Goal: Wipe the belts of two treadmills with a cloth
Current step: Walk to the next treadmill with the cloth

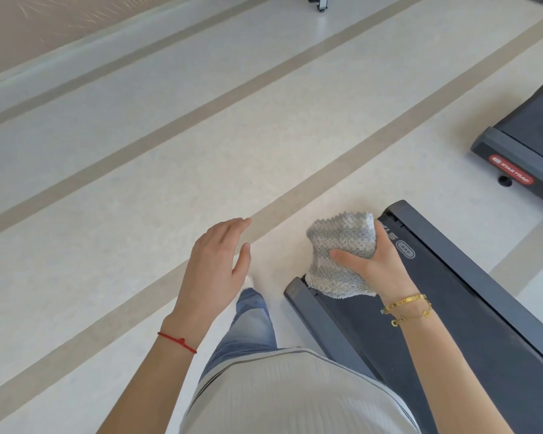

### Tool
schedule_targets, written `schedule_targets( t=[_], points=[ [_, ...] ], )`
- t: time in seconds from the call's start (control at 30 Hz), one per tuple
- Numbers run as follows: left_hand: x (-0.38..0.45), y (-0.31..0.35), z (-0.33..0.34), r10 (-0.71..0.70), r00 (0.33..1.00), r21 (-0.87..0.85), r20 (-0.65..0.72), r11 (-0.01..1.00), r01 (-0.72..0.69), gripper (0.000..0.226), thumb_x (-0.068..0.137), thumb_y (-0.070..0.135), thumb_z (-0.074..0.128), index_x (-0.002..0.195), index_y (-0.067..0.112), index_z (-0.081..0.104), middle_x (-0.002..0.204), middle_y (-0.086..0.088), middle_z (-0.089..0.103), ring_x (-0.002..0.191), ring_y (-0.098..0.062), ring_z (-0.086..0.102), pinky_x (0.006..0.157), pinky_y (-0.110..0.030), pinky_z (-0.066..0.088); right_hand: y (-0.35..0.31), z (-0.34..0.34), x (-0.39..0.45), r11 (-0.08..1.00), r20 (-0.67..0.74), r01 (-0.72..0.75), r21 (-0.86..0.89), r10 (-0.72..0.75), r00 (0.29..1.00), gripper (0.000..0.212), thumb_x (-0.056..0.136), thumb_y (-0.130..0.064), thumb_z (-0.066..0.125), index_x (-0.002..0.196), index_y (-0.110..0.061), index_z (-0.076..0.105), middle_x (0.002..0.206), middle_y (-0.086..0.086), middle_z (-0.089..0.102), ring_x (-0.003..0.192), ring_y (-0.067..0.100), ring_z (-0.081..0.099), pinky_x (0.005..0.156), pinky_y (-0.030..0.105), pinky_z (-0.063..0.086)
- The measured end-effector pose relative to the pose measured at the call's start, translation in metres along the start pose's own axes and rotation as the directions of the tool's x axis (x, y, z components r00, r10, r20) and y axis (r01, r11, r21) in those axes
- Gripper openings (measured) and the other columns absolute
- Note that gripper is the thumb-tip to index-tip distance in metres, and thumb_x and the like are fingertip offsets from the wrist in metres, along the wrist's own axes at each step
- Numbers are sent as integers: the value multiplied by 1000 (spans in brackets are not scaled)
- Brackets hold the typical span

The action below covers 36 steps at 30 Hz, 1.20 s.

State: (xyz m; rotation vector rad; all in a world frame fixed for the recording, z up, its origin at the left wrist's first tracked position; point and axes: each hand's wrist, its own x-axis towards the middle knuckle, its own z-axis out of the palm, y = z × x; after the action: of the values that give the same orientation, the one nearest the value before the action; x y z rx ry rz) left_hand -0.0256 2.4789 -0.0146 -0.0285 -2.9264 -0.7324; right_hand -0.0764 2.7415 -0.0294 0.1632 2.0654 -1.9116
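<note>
My right hand (pixel 378 264) grips a bunched grey cloth (pixel 339 255) above the rear end of a dark treadmill. That treadmill's black belt (pixel 470 349) runs from its end toward the lower right, between grey side rails (pixel 323 327). A second treadmill (pixel 521 142) with a red logo plate stands at the right edge, its belt only partly in view. My left hand (pixel 215 264) hovers over the floor to the left of the cloth, fingers relaxed and holding nothing.
Pale floor (pixel 170 158) with tan stripes spreads to the left and ahead. My leg in jeans (pixel 248 327) stands just left of the near treadmill's rail. A wheeled foot of some equipment (pixel 318 3) shows at the top.
</note>
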Motion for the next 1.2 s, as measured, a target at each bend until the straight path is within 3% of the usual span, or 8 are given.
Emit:
schedule_targets(
  t=[0.1, 0.3, 0.53, 0.6, 0.73, 0.9, 1.1, 1.2],
  points=[
    [41, -40, -21, -12, 1000, 8, -4, 1000, 12, 36, 96, 12, 56, 133, 11, 59, 131, -2, 62, 120, -20, 57, 103, -34, 44, -19, 33, 45, 1000, -24, 9, 19, -9, 1000, 49, 74, -9, 81, 114, -21, 55, 102, -2, 71, 93, 16, 70, 75, 35, 57],
    [132, -123, -65, -22, 999, 43, 32, 999, 20, 33, 98, 17, 54, 130, 14, 62, 127, -1, 65, 115, -20, 60, 98, -35, 48, -61, 106, 135, 996, -73, 76, 50, -72, 995, 48, 74, -9, 81, 112, -23, 55, 95, -13, 71, 87, 7, 69, 64, 18, 54],
    [211, -174, -71, 15, 995, 31, 94, 999, -18, 26, 98, 16, 55, 120, 15, 68, 117, 2, 68, 106, -20, 64, 89, -33, 50, -83, 131, 189, 994, -205, 87, 70, -71, 976, 49, 74, -9, 82, 112, -22, 56, 97, -9, 72, 90, 11, 70, 69, 23, 55],
    [233, -179, -64, 25, 991, 16, 131, 999, -28, 25, 98, 17, 55, 120, 15, 68, 118, 2, 68, 107, -19, 64, 89, -33, 50, -85, 126, 200, 994, -244, 75, 77, -54, 968, 48, 73, -11, 82, 112, -23, 56, 99, -7, 72, 92, 13, 70, 72, 26, 56],
    [284, -179, -48, 53, 981, -10, 186, 999, -52, 26, 99, 19, 53, 120, 16, 67, 119, 3, 68, 108, -18, 63, 89, -32, 50, -92, 115, 228, 990, -305, 77, 121, -37, 952, 50, 68, -15, 86, 107, -27, 57, 95, -11, 73, 88, 9, 70, 64, 17, 53],
    [366, -166, -20, 97, 967, -21, 237, 995, -95, 25, 99, 20, 52, 118, 16, 69, 118, 5, 69, 108, -17, 63, 90, -29, 48, -100, 89, 283, 988, -369, 67, 138, -12, 929, 48, 72, -13, 82, 110, -27, 57, 100, -8, 72, 93, 13, 70, 70, 22, 55],
    [493, -115, 27, 183, 948, -55, 261, 983, -174, 24, 99, 19, 53, 116, 17, 70, 117, 7, 69, 109, -16, 63, 93, -34, 50, -123, 12, 362, 982, -451, 86, 171, 0, 893, 50, 72, -14, 81, 115, -21, 55, 103, -1, 72, 94, 18, 70, 76, 33, 57],
    [559, -76, 50, 216, 945, -62, 246, 976, -207, 24, 99, 21, 52, 114, 18, 70, 116, 8, 69, 108, -15, 63, 90, -31, 49, -145, -40, 407, 980, -459, 104, 170, -14, 888, 50, 72, -11, 80, 115, -17, 55, 100, -1, 73, 92, 19, 71, 71, 28, 57]
  ],
)
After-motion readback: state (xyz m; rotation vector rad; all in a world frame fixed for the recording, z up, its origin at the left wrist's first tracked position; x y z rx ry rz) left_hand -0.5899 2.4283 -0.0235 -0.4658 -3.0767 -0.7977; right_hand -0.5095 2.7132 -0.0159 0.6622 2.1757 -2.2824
